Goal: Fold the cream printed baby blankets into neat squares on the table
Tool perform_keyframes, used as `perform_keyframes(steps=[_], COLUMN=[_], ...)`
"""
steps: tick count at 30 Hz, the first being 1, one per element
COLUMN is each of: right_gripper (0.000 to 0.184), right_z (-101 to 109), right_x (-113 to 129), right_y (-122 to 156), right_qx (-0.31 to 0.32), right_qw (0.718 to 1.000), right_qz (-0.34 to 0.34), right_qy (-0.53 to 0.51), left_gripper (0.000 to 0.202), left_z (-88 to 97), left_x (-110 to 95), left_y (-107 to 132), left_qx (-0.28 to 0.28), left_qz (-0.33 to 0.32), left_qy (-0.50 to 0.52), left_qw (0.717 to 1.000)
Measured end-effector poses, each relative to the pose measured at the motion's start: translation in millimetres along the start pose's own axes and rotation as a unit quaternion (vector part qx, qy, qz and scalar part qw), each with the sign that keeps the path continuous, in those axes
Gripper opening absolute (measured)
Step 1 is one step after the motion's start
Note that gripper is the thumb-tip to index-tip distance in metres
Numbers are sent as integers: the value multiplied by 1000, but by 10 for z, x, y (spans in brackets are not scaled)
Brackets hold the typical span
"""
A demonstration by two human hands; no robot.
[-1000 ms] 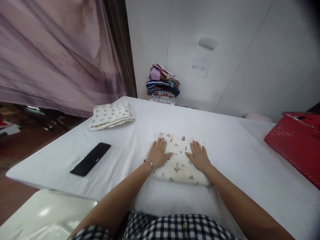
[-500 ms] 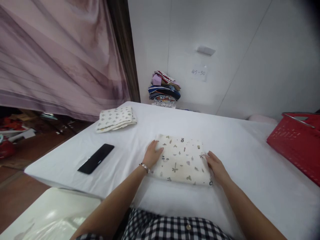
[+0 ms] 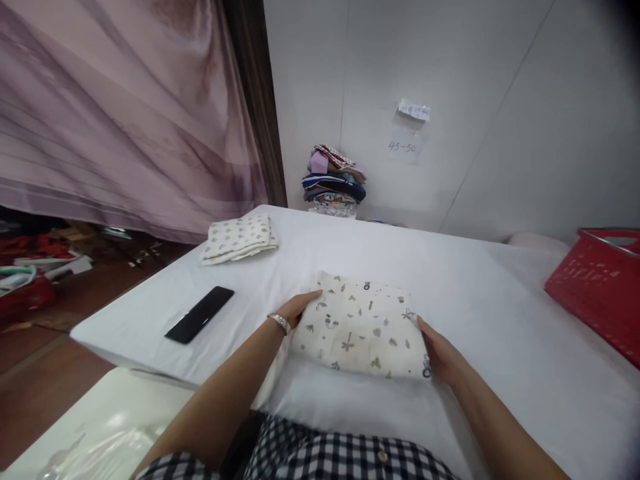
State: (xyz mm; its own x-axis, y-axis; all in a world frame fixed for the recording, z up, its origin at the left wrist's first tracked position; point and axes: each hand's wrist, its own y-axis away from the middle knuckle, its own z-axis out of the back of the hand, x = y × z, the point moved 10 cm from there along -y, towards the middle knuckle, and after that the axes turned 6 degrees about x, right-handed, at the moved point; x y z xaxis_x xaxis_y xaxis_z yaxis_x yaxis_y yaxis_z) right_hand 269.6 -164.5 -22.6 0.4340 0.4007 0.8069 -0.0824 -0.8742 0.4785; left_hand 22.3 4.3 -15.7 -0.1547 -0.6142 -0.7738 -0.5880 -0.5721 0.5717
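Note:
A folded cream cloth (image 3: 361, 328) with small plant and insect prints lies in front of me, its near edge slightly raised from the white-covered table. My left hand (image 3: 299, 308), with a bracelet at the wrist, grips its left edge, the fingers mostly hidden beneath. On the opposite edge my right hand (image 3: 439, 348) holds the cloth, thumb on top and the other fingers out of sight under it. A second folded cloth (image 3: 240, 239), white with small grey-green prints, rests at the far left of the table.
A black flat phone-like object (image 3: 200, 315) lies on the white table cover (image 3: 480, 293) at left. At right stands a red basket (image 3: 595, 273). Stacked folded fabrics (image 3: 334, 183) sit beyond the far edge. Clear plastic (image 3: 110, 453) covers a lower white surface at near left.
Both hands have gone from resting against the cream cloth's sides to gripping its edges, fingers now underneath. The cloth's near side has risen a little. The view has shifted slightly left.

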Motion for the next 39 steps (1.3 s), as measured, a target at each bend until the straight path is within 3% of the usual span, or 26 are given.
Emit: perform_keyframes(steps=[5, 11, 18, 26, 30, 39], right_gripper=[52, 51, 52, 71, 75, 74], right_z=[-191, -167, -121, -198, -140, 7], right_x=[-112, 27, 27, 211, 362, 98], right_y=[-36, -63, -48, -1, -44, -235], right_qx=[39, 16, -5, 29, 27, 20], right_qw=[996, 998, 998, 997, 994, 999], right_qz=[-55, 18, 34, 72, 102, 49], right_qy=[-59, -61, -49, 9, 9, -3], left_gripper=[35, 48, 73, 65, 63, 70], left_z=[-70, -190, -185, -116, -107, -3], left_x=[87, -79, -48, -159, -259, 11], left_y=[74, 157, 214, 202, 192, -31], left_qx=[14, 60, 67, 27, 31, 2], left_qz=[24, -62, -59, -96, -122, -78], left_qy=[63, 45, 7, -29, -18, 9], left_qw=[998, 995, 996, 995, 992, 997])
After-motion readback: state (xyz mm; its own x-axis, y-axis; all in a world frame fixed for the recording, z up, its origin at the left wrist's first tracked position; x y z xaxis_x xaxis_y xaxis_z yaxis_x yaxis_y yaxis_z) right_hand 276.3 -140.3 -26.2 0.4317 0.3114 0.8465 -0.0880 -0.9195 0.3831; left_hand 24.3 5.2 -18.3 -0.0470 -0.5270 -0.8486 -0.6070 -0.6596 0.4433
